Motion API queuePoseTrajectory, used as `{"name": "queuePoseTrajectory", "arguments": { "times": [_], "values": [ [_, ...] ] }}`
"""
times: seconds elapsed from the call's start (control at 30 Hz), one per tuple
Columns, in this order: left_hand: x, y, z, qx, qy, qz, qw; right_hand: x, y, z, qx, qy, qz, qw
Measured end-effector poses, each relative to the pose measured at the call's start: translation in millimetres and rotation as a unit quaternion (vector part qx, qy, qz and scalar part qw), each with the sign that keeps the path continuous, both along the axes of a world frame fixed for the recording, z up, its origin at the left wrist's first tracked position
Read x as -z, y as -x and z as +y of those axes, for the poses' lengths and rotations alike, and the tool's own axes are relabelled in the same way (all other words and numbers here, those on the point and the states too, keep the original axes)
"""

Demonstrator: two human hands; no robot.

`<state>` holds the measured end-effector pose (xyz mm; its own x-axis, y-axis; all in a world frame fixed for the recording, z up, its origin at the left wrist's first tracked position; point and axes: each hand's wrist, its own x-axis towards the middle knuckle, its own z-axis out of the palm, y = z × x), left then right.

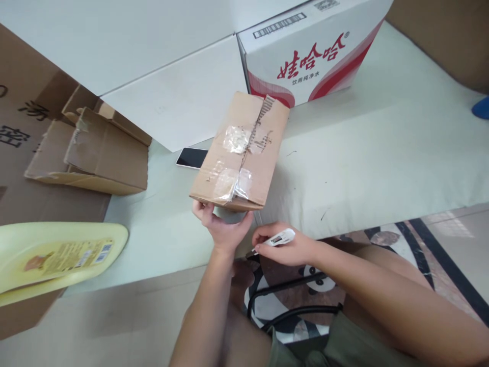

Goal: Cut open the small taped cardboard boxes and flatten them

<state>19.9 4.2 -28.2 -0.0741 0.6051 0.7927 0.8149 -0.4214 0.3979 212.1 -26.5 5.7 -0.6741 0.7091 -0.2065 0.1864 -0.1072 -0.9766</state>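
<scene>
A small brown cardboard box (pixel 244 148) is tilted above the table, with patches of clear tape across its torn top seam. My left hand (pixel 225 227) grips its near end from below, thumb and fingers apart under the edge; some fingers are hidden by the box. Just right of it, my right hand (pixel 284 247) is closed around a white utility knife (pixel 281 237), whose dark tip points down and left, away from the box. Partly covered by the box, a phone (pixel 191 158) with a dark screen lies on the table.
Pale green cloth covers the table (pixel 382 153). Behind stand a white carton with red print (pixel 313 61) and plain white boxes (pixel 183 92). At left are an open cardboard box (pixel 107 153) and a yellow bottle (pixel 64 255). A blue object (pixel 481 108) shows at far right.
</scene>
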Motion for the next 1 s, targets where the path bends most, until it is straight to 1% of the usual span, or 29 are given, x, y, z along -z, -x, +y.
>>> {"name": "queuePoseTrajectory", "arguments": {
  "times": [0.3,0.6,0.8,1.0],
  "values": [
    [-0.6,-0.1,0.6,0.032,-0.026,-0.01,0.999,-0.2,-1.1,0.2,0.001,0.0,-0.004,1.0],
    [0.0,0.1,0.0,0.033,-0.021,-0.013,0.999,-2.7,-1.1,0.2,-0.002,0.004,-0.003,1.0],
    [0.6,0.9,0.0,0.012,-0.002,0.001,1.0,-2.0,-0.7,0.7,-0.004,0.003,-0.003,1.0],
    [2.9,2.0,0.1,0.012,0.002,-0.011,1.0,-4.2,-0.8,0.7,-0.006,0.0,-0.009,1.0]
  ]
}}
